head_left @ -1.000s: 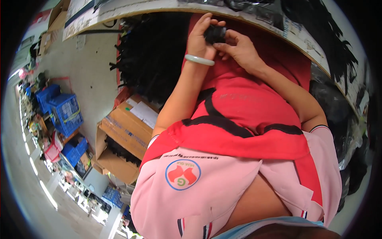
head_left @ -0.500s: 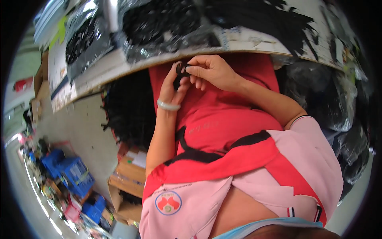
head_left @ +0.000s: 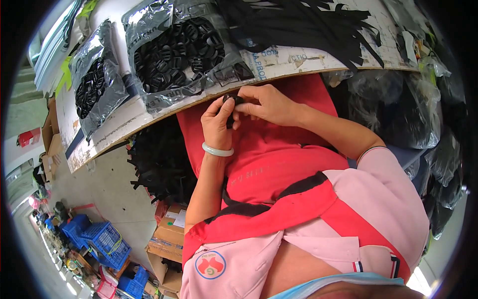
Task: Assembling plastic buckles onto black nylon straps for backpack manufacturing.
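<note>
Just in front of the table edge, my left hand (head_left: 217, 127) pinches a small black plastic buckle (head_left: 233, 99) between thumb and fingers. My right hand (head_left: 273, 105) meets it from the other side, its thumb and forefinger closed on the same piece. A short black strap (head_left: 230, 120) hangs below the buckle along my left fingers; where it joins the buckle is hidden. Beyond my hands, an opened grey plastic bag (head_left: 148, 102) on the table holds many black buckles (head_left: 174, 55). Long black straps (head_left: 303, 27) lie in a heap to its right.
The white tabletop (head_left: 294, 59) curves across in front of me. Another bag of black parts (head_left: 92, 89) lies at left. Black strips (head_left: 162, 159) hang below the table's edge. Plastic-wrapped bundles (head_left: 398, 109) crowd the right; a cardboard box (head_left: 168, 233) and blue crates (head_left: 107, 244) stand lower left.
My view has shifted, so the table's bags show more fully. My left thumb has closed over the buckle, and both hands are closer together around it.
</note>
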The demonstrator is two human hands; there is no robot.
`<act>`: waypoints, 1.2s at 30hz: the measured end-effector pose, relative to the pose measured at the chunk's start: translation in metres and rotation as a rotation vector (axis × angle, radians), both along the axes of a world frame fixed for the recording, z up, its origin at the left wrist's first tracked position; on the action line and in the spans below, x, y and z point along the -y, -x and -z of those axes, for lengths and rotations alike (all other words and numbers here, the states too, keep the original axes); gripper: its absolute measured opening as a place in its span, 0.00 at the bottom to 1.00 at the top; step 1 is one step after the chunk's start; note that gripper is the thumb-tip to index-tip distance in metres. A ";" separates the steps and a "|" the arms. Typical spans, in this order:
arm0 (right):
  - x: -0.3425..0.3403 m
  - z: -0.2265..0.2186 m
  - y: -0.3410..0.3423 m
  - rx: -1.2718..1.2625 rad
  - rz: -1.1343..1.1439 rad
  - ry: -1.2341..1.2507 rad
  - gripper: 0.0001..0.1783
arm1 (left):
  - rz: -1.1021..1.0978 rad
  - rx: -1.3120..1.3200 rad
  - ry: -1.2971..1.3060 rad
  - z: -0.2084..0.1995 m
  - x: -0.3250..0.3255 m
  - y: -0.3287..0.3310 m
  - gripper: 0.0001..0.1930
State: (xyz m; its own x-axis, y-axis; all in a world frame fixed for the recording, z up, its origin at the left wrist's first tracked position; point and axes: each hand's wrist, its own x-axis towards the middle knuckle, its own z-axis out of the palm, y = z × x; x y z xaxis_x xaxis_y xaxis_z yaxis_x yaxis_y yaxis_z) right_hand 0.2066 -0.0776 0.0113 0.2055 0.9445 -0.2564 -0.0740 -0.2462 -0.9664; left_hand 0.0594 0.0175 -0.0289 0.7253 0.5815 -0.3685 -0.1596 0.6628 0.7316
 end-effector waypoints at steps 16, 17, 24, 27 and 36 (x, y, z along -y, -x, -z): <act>-0.025 -0.086 -0.046 0.908 0.222 -0.265 0.08 | -0.020 -0.166 -0.084 -0.013 -0.003 0.017 0.12; -0.018 -0.092 -0.032 0.723 0.153 -0.206 0.08 | -0.038 -0.168 -0.095 -0.019 -0.002 0.017 0.11; -0.001 -0.016 0.002 -0.183 0.038 0.114 0.09 | -0.062 -0.149 -0.206 -0.024 0.001 0.012 0.11; -0.001 -0.011 0.008 -0.214 0.068 0.125 0.09 | -0.131 -0.163 -0.294 -0.024 0.004 0.015 0.10; -0.004 0.004 0.019 -0.419 0.159 0.022 0.10 | -0.201 -0.164 -0.881 0.000 0.004 0.017 0.16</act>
